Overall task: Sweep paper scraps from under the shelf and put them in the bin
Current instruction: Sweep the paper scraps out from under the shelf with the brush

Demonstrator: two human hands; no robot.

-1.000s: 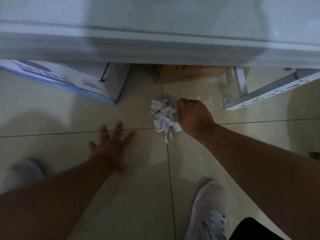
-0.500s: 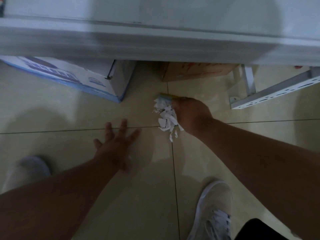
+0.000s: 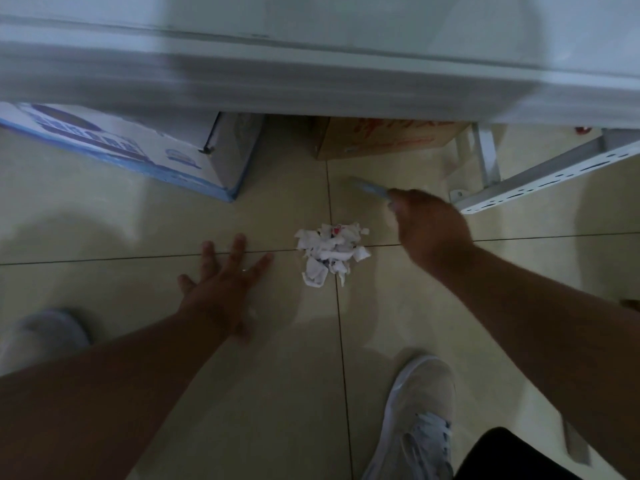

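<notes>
Nearest, a pale sneaker (image 3: 419, 420) stands on the tiled floor (image 3: 277, 393) at lower right, its heel cut off by the bottom edge; a second, blurred shoe (image 3: 41, 332) sits at the left edge. Farther in, the left hand (image 3: 225, 282) lies flat on the floor, fingers straight and spread. Just right of it, on a tile joint, lies the heap of paper scraps (image 3: 329, 252), apart from both hands. Beyond and to the right, the right hand (image 3: 429, 226) hangs knuckles-up, fingers curled round a thin blue tool (image 3: 369, 187), too blurred to identify. Farther still, a blue-and-white box (image 3: 138, 150) and a brown carton (image 3: 381, 138) sit partly under the white shelf (image 3: 311, 74); their printing, blue and red, is unreadable.
</notes>
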